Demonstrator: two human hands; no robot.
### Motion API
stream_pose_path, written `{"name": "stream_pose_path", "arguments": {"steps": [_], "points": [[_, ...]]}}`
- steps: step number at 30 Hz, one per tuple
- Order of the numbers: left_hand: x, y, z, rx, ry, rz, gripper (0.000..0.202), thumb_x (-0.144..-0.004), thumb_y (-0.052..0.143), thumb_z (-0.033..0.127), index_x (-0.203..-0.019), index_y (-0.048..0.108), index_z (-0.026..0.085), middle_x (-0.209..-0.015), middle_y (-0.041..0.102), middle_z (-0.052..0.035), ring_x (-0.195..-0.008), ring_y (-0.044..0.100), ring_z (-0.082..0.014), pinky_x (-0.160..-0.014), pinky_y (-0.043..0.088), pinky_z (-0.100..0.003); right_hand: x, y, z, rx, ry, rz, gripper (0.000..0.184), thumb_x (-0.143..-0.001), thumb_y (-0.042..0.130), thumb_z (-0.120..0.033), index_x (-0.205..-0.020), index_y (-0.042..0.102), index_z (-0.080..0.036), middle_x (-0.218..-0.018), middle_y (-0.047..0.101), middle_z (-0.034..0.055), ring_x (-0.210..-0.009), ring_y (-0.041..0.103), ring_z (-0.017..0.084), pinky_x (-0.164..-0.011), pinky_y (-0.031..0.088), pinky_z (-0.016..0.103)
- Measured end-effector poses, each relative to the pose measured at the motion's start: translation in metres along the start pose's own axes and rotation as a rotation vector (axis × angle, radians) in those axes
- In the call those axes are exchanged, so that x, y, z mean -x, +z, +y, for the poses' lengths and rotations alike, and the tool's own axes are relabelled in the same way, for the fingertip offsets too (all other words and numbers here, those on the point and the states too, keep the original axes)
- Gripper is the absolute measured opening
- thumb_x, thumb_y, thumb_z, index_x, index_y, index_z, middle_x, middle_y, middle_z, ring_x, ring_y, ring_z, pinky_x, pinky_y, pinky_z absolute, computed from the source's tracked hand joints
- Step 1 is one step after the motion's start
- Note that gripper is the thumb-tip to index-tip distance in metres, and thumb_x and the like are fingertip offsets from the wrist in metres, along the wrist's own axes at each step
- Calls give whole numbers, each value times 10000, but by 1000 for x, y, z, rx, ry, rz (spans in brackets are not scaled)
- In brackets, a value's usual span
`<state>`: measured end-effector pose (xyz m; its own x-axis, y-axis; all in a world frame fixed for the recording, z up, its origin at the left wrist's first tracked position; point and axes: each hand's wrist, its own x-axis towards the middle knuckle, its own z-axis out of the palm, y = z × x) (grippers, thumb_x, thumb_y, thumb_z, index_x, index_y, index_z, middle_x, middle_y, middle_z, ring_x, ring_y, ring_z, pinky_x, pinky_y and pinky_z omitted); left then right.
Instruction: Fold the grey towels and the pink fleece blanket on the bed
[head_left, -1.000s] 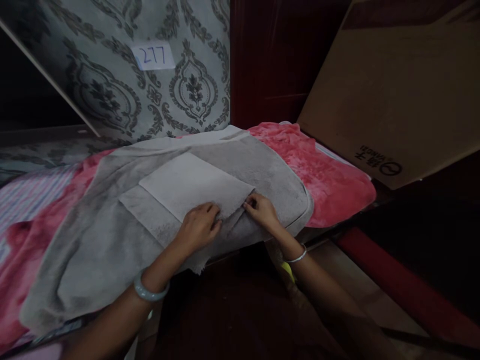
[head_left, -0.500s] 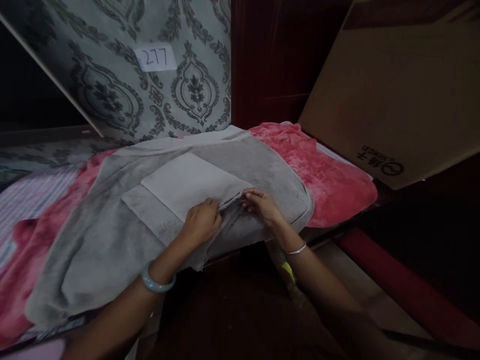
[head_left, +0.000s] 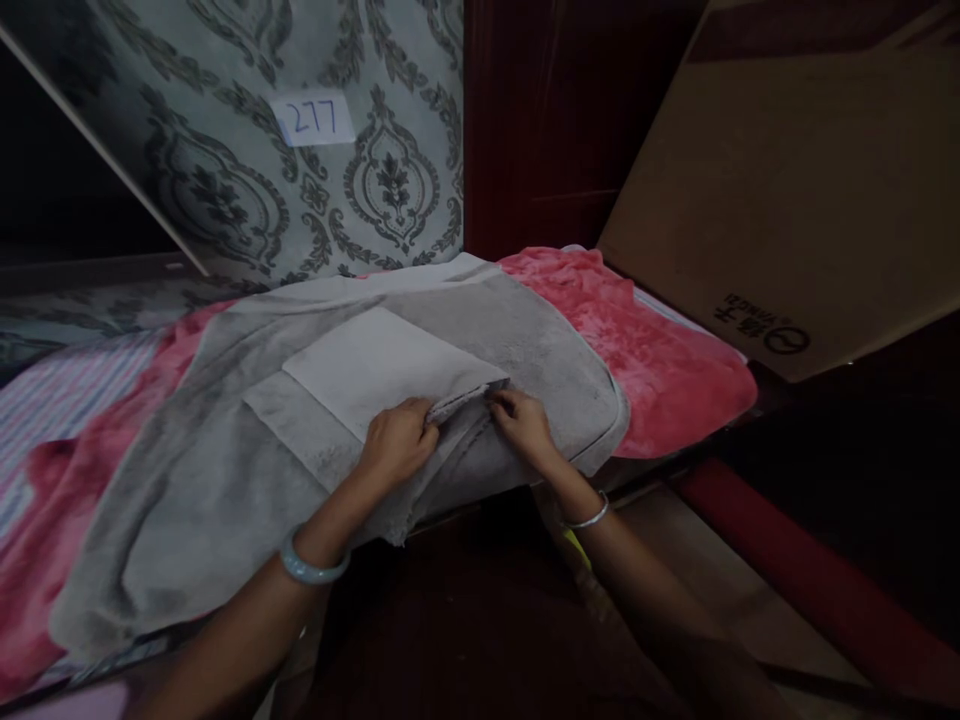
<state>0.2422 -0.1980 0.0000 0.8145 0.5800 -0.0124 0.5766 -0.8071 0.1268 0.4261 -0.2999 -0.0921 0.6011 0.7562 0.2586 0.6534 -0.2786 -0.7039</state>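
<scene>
A grey fleece cloth lies spread over a pink blanket on a raised surface. On top of the grey cloth sits a paler folded square. My left hand pinches the near edge of that folded square, fingers closed on the fabric. A hand's width to the right, my right hand grips the same edge at its corner, fingers curled into the cloth. A pale bangle is on my left wrist and a thin silver bracelet on my right wrist.
A patterned grey panel with a white label reading 277 leans behind the cloth. A large cardboard sheet leans at the right. A red roll lies on the floor at lower right. Striped bedding shows at left.
Both hands have shifted slightly along the near edge of the folded square and lifted it a little, so the edge now stands up between them.
</scene>
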Motion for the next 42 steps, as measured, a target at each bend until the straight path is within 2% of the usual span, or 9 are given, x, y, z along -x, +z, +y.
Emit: {"name": "stream_pose_path", "arguments": {"steps": [7,16,22,24,26,31,35,38,42], "points": [[4,4,1,9,26,15,255,-920,430,197,-1043,653,180,-1091,704,-114,-1017,666,-263,-858,472,-359,-15,6,-11,244,112,-17,251,-879,599,-236,-1079,747,-214,-1015,777,106,-924,713,258,-757,517,309],[6,7,4,-14,35,26,227,-923,452,209,-1037,648,199,-1069,692,-96,-1003,662,-243,-847,479,-345,-27,15,-14,207,188,-4,265,-833,583,-214,-1027,760,-183,-984,779,139,-936,723,278,-748,527,310],[16,4,-1,45,218,12,300,-969,498,421,-1002,683,187,-1035,690,-108,-991,658,-256,-858,494,-368,-24,19,-9,228,190,-14,307,-773,581,-155,-1016,769,-172,-957,783,158,-920,734,293,-725,526,314],[7,1,-14,90,245,19,322,-996,445,395,-945,689,192,-983,695,-95,-944,661,-229,-844,496,-348,-22,23,-6,249,190,9,302,-769,574,-161,-997,772,-170,-922,781,165,-888,736,295,-703,523,314],[-9,-4,-36,99,188,72,335,-1009,390,316,-946,693,190,-982,698,-92,-945,659,-211,-860,494,-333,-21,27,-3,267,186,23,318,-753,558,-140,-984,774,-172,-905,781,161,-875,737,290,-698,520,311],[-64,-17,-115,-23,-250,195,335,-970,425,230,-1180,675,155,-1266,661,-159,-1197,606,-251,-1026,446,-373,-20,30,-3,296,181,0,345,-746,530,-103,-971,781,-176,-933,785,152,-889,741,285,-701,514,304],[-90,-18,-164,-42,-447,200,407,-977,389,268,-1207,671,85,-1288,644,-255,-1205,608,-337,-975,475,-436,-20,28,-7,274,184,-24,374,-760,526,-91,-1018,782,-175,-1022,785,146,-954,739,275,-713,509,284],[-101,-19,-182,-27,-510,158,427,-981,378,290,-1213,673,86,-1272,671,-240,-1177,635,-320,-924,500,-392,-19,28,-11,253,206,-19,370,-787,528,-114,-1053,777,-172,-1038,783,145,-980,734,279,-733,515,291],[-113,-17,-186,-27,-518,96,451,-988,364,317,-1209,680,81,-1270,682,-226,-1185,641,-317,-928,504,-379,-18,27,-15,258,237,-18,352,-788,535,-128,-1036,781,-168,-1022,783,152,-970,732,291,-744,521,310]]}}
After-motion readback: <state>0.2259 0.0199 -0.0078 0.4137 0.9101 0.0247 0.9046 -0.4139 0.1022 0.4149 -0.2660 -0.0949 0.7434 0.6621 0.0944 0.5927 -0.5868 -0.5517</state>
